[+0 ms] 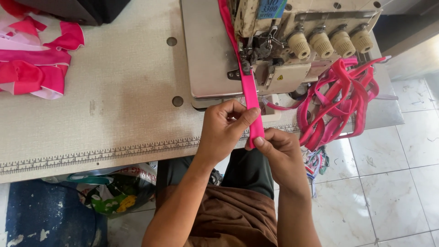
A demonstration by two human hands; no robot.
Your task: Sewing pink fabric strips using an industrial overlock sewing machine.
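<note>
Both hands pinch pink strip: left hand (pixel 225 129), right hand (pixel 280 151), strip (pixel 250 91) in front of serger (pixel 292 41). Strip under foot; finished loops (pixel 340 98) right of serger, more fabric (pixel 36 59) far left.

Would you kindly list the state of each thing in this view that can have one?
Pink strip: stretched taut from the machine's foot to both hands.
Left hand: pinching the strip's near end.
Right hand: gripping the strip's tip.
Sewing machine: strip fed under its foot.
Pink loops: tangled, hanging off the table edge.
Pink fabric pile: heaped on the table.
</note>
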